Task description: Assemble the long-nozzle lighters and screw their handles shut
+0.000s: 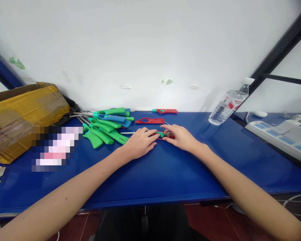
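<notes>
On the blue table in front of me lies a long-nosed gas lighter (pixel 163 134) with a green and red body. Its metal rod sticks out to the left beyond my left hand (pixel 140 143), whose fingers are on the front of the body. My right hand (pixel 179 136) is closed around the handle end, thumb on the near side; the fingers partly hide it. A thin metal piece shows by the right fingertips. Just behind is a loose red handle half (pixel 152 121). Farther back, against the wall, lies a whole red lighter (pixel 167 110).
A heap of green and blue lighters (pixel 105 125) lies to the left, beside a taped cardboard box (pixel 27 117). A blurred patch covers something before the box. At the right stand a water bottle (pixel 228 105) and a white power strip (pixel 283 135). The white wall closes the back.
</notes>
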`<act>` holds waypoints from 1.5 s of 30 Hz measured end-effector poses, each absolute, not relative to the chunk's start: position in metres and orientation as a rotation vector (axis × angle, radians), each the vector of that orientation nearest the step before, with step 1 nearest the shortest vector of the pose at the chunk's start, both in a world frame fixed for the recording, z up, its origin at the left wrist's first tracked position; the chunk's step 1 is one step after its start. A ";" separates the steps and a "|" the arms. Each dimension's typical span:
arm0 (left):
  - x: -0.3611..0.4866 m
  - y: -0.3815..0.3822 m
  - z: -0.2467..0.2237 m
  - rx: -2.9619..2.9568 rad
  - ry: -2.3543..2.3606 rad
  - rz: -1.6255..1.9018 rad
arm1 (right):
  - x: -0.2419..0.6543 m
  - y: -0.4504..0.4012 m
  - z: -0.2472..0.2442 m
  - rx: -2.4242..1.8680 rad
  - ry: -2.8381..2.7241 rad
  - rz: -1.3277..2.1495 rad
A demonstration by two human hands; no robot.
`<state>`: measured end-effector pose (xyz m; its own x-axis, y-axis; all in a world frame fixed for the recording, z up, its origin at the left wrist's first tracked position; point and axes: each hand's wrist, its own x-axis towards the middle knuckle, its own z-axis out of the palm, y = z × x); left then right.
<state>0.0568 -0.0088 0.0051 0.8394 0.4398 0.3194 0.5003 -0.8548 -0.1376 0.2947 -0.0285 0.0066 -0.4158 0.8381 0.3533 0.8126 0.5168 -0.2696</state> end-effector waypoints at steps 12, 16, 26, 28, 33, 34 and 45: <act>0.060 -0.013 0.010 -2.756 -0.662 -0.221 | 0.291 -0.028 0.004 -1.340 -2.217 0.211; 0.063 -0.013 0.011 -2.766 -0.689 -0.226 | 0.291 -0.028 0.005 -1.338 -2.233 0.182; 0.066 -0.011 0.006 -2.807 -0.679 -0.289 | 0.293 -0.028 0.004 -1.297 -2.267 0.146; 0.066 -0.011 0.006 -2.818 -0.679 -0.291 | 0.296 -0.027 0.005 -1.279 -2.290 0.137; 0.067 -0.011 0.006 -2.827 -0.699 -0.277 | 0.308 -0.024 0.011 -1.263 -2.328 0.081; 0.067 -0.010 0.005 -2.827 -0.698 -0.278 | 0.311 -0.023 0.012 -1.261 -2.344 0.078; 0.067 -0.008 0.000 -2.820 -0.681 -0.312 | 0.315 -0.021 0.010 -1.240 -2.374 0.081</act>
<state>0.0673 -0.0083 0.0000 0.8697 0.4221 0.2559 0.4695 -0.8674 -0.1649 0.3150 -0.0214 0.0104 -0.4895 0.7904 0.3683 0.7634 0.5925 -0.2571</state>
